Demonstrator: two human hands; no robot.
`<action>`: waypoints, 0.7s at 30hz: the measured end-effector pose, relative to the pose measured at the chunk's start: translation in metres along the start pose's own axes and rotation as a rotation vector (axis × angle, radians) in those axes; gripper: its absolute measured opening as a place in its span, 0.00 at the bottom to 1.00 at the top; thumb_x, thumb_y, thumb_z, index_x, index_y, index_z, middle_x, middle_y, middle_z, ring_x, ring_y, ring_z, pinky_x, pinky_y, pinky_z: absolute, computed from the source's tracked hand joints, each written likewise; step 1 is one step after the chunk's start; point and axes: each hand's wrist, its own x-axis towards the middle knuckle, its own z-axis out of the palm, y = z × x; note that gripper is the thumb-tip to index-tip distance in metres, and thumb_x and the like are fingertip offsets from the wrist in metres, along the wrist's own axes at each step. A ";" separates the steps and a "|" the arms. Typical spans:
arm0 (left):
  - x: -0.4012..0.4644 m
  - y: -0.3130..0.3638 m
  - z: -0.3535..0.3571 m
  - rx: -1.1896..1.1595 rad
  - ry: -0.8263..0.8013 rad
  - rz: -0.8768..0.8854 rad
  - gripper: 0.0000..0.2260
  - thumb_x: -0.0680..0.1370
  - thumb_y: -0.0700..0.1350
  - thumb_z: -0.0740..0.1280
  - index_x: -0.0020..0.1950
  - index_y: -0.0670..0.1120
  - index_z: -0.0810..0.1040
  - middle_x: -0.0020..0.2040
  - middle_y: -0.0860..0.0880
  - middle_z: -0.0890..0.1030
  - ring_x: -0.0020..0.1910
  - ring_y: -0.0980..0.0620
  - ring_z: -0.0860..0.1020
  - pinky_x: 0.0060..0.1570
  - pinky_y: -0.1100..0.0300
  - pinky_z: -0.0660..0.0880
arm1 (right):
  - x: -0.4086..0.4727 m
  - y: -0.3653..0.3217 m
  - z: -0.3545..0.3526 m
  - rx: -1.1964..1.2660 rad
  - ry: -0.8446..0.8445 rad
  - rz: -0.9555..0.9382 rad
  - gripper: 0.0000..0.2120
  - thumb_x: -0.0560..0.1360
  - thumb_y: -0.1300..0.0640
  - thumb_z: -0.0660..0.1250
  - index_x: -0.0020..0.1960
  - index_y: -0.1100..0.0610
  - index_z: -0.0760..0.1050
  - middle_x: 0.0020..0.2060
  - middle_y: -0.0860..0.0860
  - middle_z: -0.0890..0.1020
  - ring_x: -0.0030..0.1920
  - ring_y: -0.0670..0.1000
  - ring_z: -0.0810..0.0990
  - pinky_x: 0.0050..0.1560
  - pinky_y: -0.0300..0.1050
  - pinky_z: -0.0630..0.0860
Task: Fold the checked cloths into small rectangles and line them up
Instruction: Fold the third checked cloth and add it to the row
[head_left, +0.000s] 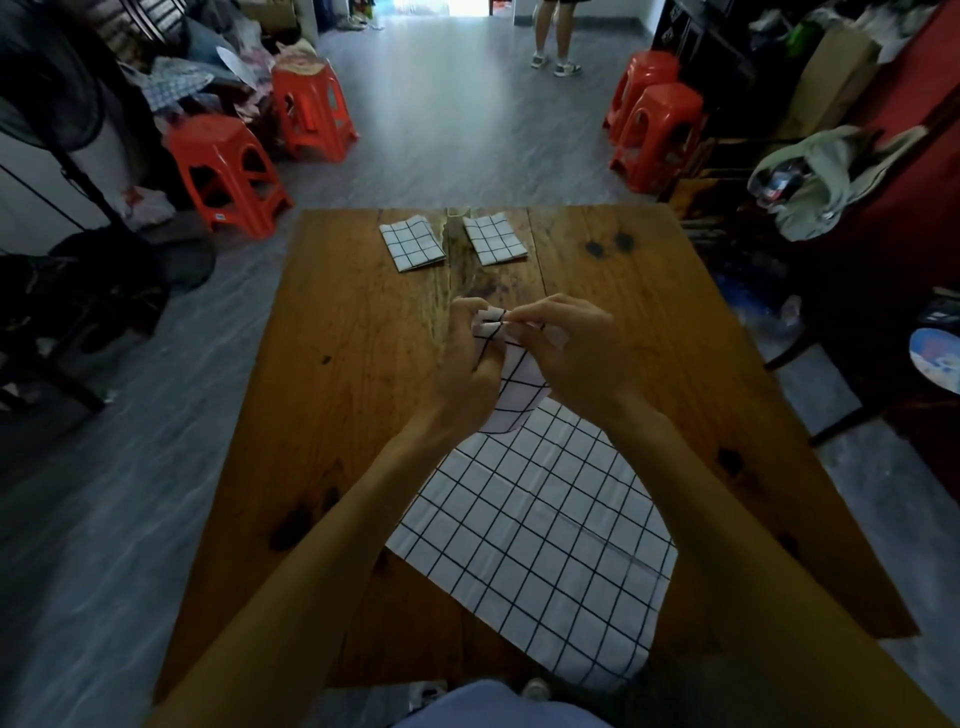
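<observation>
A large white cloth with a black check (540, 540) lies spread on the near half of the wooden table (343, 374). Its far end is lifted off the wood and bunched between my two hands. My left hand (467, 358) grips the raised part from the left. My right hand (571, 353) pinches its top edge from the right, fingertips close to the left hand's. Two folded checked cloths lie side by side near the far edge: one on the left (413, 243), one on the right (494, 239), a small gap between them.
Red plastic stools stand on the grey floor beyond the table, two at the left (228, 171) and two stacked at the right (657, 132). A person's legs (556, 36) show at the far doorway. Clutter and a chair crowd the right side.
</observation>
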 end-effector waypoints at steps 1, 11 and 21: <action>0.000 0.000 0.000 -0.001 0.000 0.008 0.06 0.80 0.34 0.59 0.53 0.42 0.64 0.41 0.53 0.69 0.37 0.64 0.71 0.36 0.69 0.70 | 0.000 -0.001 -0.001 0.005 0.000 -0.003 0.07 0.74 0.55 0.70 0.51 0.54 0.82 0.43 0.41 0.79 0.43 0.39 0.77 0.49 0.45 0.78; 0.003 -0.002 -0.013 0.139 0.083 0.056 0.04 0.80 0.43 0.63 0.52 0.44 0.74 0.40 0.53 0.79 0.38 0.59 0.79 0.33 0.65 0.75 | 0.001 -0.008 -0.012 0.102 -0.066 0.143 0.15 0.71 0.54 0.73 0.56 0.54 0.78 0.38 0.42 0.80 0.39 0.36 0.79 0.42 0.25 0.73; -0.014 -0.021 -0.019 -0.049 0.159 -0.231 0.01 0.80 0.42 0.62 0.50 0.45 0.72 0.45 0.47 0.77 0.40 0.55 0.77 0.33 0.67 0.75 | -0.041 0.032 -0.003 0.587 -0.140 0.638 0.09 0.75 0.52 0.68 0.49 0.57 0.80 0.47 0.58 0.83 0.49 0.57 0.83 0.49 0.50 0.81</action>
